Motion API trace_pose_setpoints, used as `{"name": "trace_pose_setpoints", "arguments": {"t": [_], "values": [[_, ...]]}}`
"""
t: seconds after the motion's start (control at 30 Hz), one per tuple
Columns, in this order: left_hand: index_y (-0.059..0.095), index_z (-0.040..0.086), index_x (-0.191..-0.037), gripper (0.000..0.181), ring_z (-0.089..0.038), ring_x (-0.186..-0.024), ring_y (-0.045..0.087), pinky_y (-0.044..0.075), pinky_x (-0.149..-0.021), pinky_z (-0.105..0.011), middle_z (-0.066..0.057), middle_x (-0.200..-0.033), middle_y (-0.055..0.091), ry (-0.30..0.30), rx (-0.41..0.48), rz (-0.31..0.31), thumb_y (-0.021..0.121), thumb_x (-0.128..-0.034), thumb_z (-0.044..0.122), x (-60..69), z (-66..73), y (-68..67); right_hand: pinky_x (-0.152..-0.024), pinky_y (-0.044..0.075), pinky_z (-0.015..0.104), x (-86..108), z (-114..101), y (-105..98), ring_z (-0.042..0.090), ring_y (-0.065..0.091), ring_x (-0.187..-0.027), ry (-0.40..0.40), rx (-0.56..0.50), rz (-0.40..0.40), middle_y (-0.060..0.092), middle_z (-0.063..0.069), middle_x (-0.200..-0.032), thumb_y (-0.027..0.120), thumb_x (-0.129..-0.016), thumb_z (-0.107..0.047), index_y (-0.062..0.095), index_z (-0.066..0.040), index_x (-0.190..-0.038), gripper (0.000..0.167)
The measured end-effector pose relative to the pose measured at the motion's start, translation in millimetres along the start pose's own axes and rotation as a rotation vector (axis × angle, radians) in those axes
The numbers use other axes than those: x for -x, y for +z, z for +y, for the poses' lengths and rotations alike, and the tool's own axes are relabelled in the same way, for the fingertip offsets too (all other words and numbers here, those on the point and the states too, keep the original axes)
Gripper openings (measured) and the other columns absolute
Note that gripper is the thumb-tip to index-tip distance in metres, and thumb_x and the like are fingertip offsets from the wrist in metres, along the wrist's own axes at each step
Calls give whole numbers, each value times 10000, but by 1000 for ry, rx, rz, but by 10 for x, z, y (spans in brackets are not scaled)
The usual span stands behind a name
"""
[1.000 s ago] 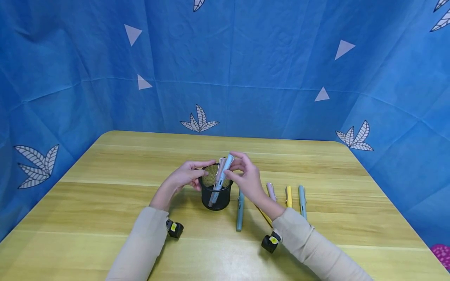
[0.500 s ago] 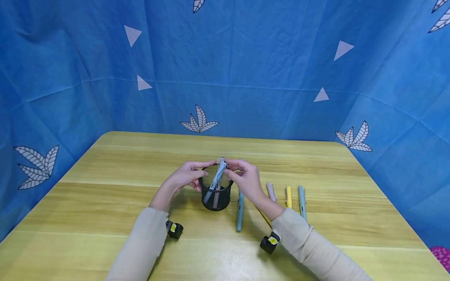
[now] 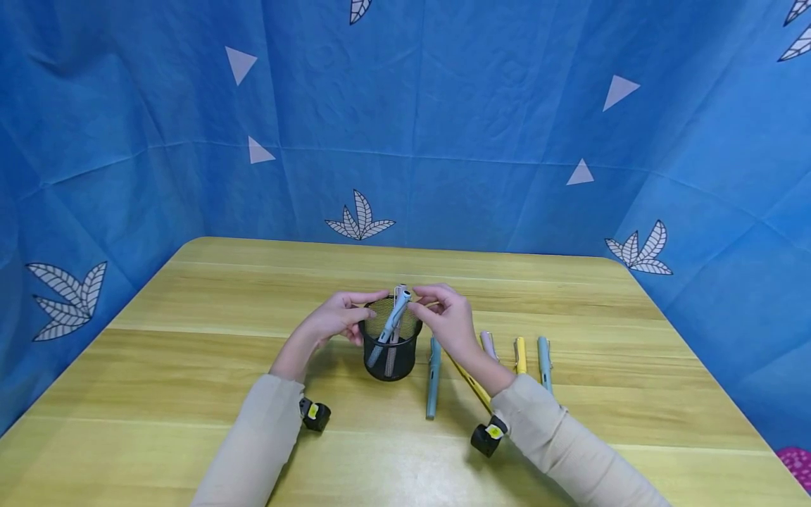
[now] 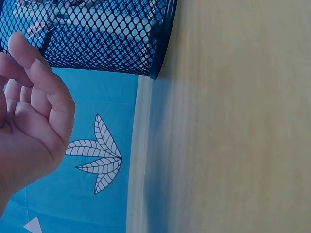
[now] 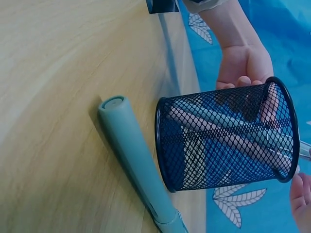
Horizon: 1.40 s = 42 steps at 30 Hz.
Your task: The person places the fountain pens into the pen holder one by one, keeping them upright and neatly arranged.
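Observation:
A black mesh cup (image 3: 410, 355) stands upright on the table, its rim held at the left side between the thumb and fingers of the left hand (image 3: 331, 318). Inside lean two pens, a light blue one (image 3: 394, 318) crossing a pale mauve one (image 3: 402, 287); their tops stick out above the rim. The right hand (image 3: 453, 322) is at the cup's right side, thumb and forefinger apart beside the blue pen's top. In the right wrist view, fingertips (image 5: 302, 187) show near the cup's rim. The left wrist view shows the left hand (image 4: 39, 116) with bent fingers by the mesh.
On the wooden table (image 3: 222, 352), a teal pen (image 3: 433, 384) lies right of the cup. A yellow pen (image 3: 474, 386) lies partly under the right forearm. Beyond it are a lilac pen (image 3: 487, 343), another yellow pen (image 3: 521, 355) and a blue-grey pen (image 3: 545, 362). A blue curtain hangs behind.
The light blue pen has gone down into the cup and now leans left across the mauve one. The right hand came down with it, then its fingers parted from it. The left hand stayed put.

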State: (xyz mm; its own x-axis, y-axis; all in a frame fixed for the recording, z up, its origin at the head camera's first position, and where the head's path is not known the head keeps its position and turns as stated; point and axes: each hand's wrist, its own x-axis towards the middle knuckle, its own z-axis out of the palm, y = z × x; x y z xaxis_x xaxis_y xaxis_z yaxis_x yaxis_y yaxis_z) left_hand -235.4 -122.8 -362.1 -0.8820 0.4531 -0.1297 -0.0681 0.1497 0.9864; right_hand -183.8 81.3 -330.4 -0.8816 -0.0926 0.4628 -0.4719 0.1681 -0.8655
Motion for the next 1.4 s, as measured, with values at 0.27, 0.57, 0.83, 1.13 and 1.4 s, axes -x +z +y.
{"name": "trace_pose_setpoints", "arguments": {"t": [0.27, 0.57, 0.83, 1.13, 1.4], "values": [[472, 145, -1309, 480, -113, -408, 510, 506, -467, -275, -78, -715, 457, -2, 1, -4, 509, -841, 45, 6, -4, 2, -610, 465, 173, 4, -13, -8, 328, 552, -783, -1, 7, 6, 565, 239, -900, 624, -756, 98, 620, 141, -951, 200], [475, 150, -1308, 470, -116, -413, 517, 510, -476, -280, -123, -816, 491, 1, -6, -6, 512, -849, 54, 18, 0, 2, -570, 426, 193, 17, -26, -4, 216, 505, -768, -43, 35, -24, 577, 206, -866, 635, -767, 67, 655, 112, -821, 73], [470, 162, -1310, 476, -129, -411, 524, 512, -478, -295, -119, -752, 526, -3, 8, -14, 513, -850, 48, 13, -4, -8, -569, 419, 194, 32, -24, 6, 208, 505, -779, -15, 61, -73, 576, 217, -964, 616, -791, 47, 654, 103, -935, 160], [449, 122, -1319, 478, -117, -412, 514, 509, -475, -277, -43, -595, 435, -7, 1, -17, 499, -853, 30, 73, 97, 23, -594, 442, 224, 27, 53, -39, 314, 536, -836, 9, 47, -63, 572, 201, -1005, 616, -804, 24, 635, 95, -982, 193], [474, 148, -1308, 492, -115, -399, 503, 505, -463, -276, -3, -522, 368, -5, 0, -3, 504, -831, 36, 3, -2, -9, -575, 456, 206, 9, 411, -122, 126, 526, -780, -20, 35, -34, 604, 151, -933, 628, -804, -17, 649, 48, -949, 161]]}}
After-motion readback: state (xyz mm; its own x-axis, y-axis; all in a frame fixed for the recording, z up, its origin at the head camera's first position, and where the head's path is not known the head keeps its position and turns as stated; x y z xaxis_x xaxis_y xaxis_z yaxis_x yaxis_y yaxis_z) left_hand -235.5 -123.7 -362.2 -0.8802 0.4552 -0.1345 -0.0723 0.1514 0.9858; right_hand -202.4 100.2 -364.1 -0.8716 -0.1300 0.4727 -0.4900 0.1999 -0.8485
